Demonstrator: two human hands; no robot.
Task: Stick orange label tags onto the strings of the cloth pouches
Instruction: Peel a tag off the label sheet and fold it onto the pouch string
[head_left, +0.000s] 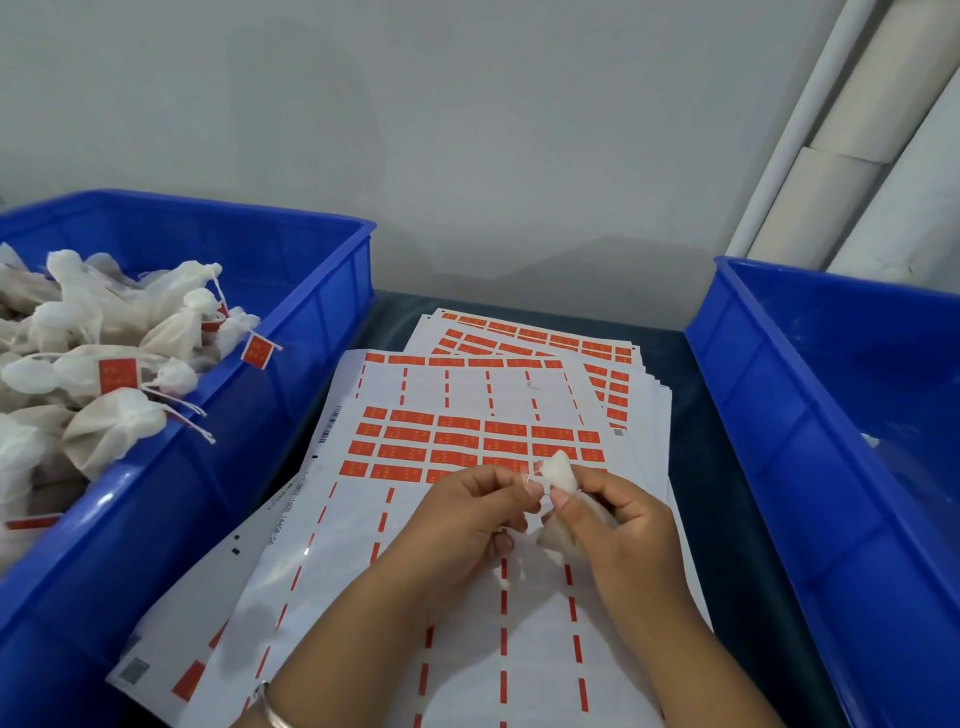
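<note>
Right hand (618, 525) grips cloth pouch (562, 478); left hand (467, 514) pinches at pouch neck, above label sheet (467, 441)

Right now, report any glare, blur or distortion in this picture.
Head view: wide-angle bend curves the left blue bin and right blue bin; soft glare on the label sheet; slight blur on the pouch between the left hand and right hand.
</note>
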